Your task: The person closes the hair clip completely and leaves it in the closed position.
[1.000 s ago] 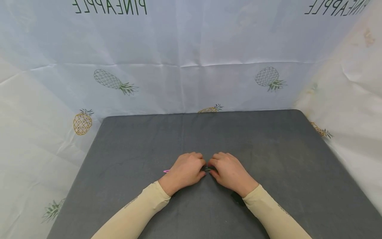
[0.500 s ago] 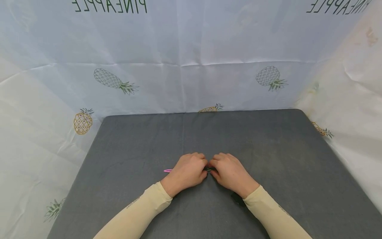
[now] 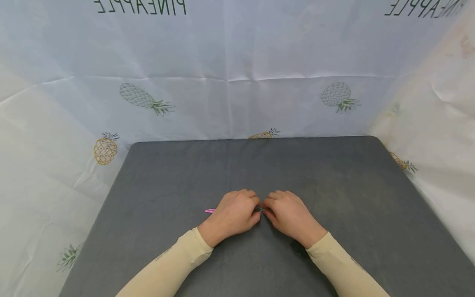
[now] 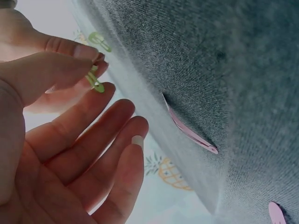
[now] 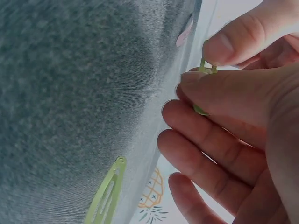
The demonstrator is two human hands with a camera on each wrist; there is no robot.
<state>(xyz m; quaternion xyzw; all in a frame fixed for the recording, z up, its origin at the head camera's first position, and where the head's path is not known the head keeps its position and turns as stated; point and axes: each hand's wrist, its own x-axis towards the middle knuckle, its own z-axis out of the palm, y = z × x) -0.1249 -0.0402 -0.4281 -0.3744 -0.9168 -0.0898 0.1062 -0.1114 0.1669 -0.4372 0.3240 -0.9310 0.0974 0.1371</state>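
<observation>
I count two hands, a left hand (image 3: 233, 212) and a right hand (image 3: 292, 214); two green clips, a held clip (image 4: 96, 84) and a lying clip (image 5: 107, 193), lower left of the right wrist view; two pink clips (image 4: 187, 130) (image 4: 276, 213); one counter (image 3: 185, 177).

We hold our left hand (image 3: 233, 211) just beside our right hand (image 3: 291, 213), fingertips (image 3: 256, 202) facing, each thumb (image 3: 254, 218) pinching against its index finger (image 4: 79, 112).
</observation>
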